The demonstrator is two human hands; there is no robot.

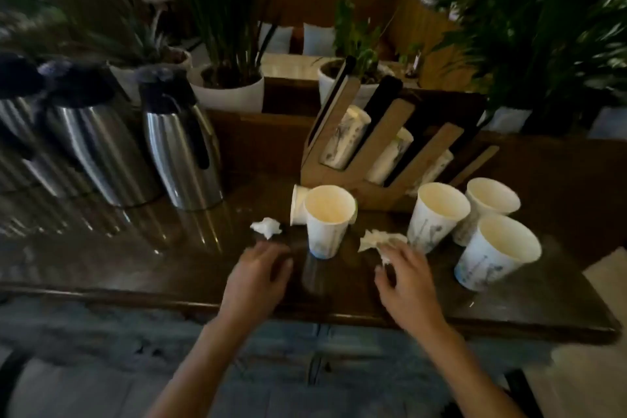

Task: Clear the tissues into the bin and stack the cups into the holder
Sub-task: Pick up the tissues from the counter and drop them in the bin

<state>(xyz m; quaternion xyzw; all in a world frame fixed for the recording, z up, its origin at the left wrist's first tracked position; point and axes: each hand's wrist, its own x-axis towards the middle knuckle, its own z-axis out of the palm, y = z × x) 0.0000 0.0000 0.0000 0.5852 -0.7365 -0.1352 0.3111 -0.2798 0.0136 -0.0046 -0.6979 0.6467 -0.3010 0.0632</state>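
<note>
The tissue step is in hand. Just right of the nearest upright paper cup (326, 219), a crumpled tissue (375, 238) is touched by the right hand (405, 276), fingers curled onto it. The left hand (259, 276) hovers spread and empty below a 2nd tissue (267, 227), left of that cup. Next, both tissues must be pinched off the counter (169, 258); no bin is visible.
</note>
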